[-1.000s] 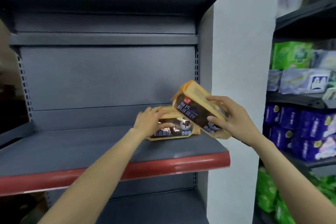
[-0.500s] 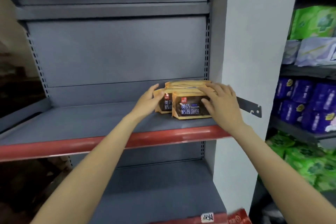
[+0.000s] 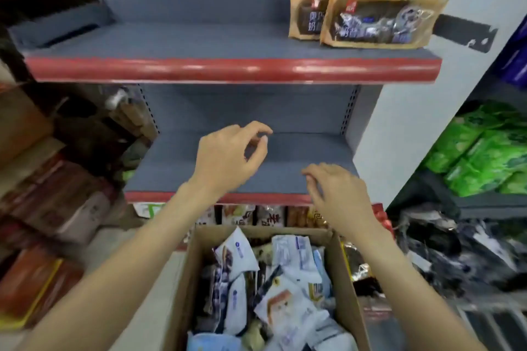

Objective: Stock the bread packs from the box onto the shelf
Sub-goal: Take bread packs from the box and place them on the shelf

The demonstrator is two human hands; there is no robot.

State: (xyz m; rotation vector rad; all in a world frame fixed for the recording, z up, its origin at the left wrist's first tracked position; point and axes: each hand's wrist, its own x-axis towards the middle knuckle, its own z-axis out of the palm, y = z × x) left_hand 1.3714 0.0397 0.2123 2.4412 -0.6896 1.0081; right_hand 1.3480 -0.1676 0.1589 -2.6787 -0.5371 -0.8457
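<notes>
Two tan-and-brown bread packs stand on the right end of the upper grey shelf with its red front edge. Below me an open cardboard box holds several white and blue bread packs. My left hand hovers in front of the lower shelf, holding nothing, fingers loosely curled. Just above the box's far rim my right hand hangs with nothing in it, fingers drooping and apart.
Snack packs line the bottom shelf behind the box. Cartons and red packs pile up at the left. A white pillar and a rack with green packs stand at the right. A metal bracket juts from the pillar.
Both hands have let go of the two bread packs on the upper shelf and dropped down toward the box. My view has tilted down, so the box now shows.
</notes>
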